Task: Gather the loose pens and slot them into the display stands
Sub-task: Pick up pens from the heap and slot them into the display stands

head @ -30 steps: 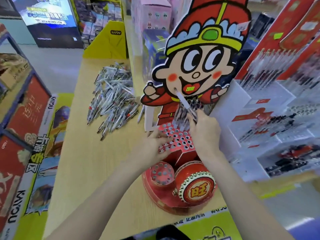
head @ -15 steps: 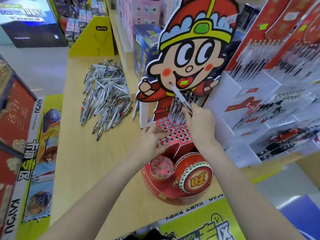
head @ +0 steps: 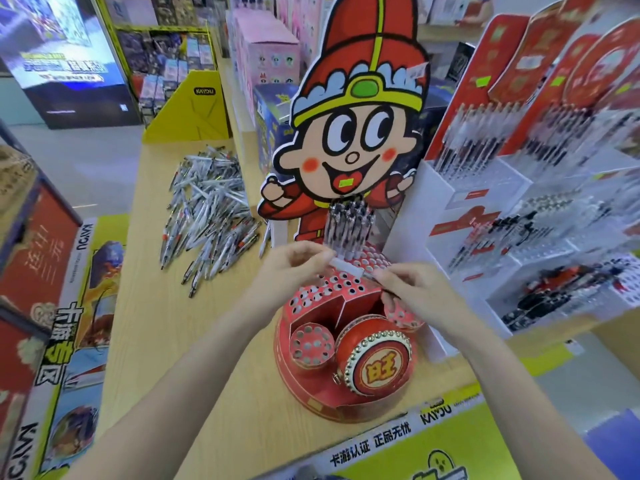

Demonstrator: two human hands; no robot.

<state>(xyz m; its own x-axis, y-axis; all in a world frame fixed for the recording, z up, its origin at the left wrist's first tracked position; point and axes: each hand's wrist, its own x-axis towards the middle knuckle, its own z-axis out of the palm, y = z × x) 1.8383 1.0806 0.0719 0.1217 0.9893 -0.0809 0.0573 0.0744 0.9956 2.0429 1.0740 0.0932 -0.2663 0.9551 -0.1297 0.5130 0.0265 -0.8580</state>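
Both hands hold one pen level, just above the red stand and its holed top. The left hand pinches the white end; the right hand has fingers curled round the dark end, though blur hides which end is the tip. Best to tip it upright and aim for a free hole just in front of the pens already standing. The loose pile lies well left of the stand.

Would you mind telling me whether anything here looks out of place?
Yes: a heap of loose grey-and-white pens lies scattered on the wooden tabletop, left of the red cartoon-figure display stand, whose holes are mostly unfilled.
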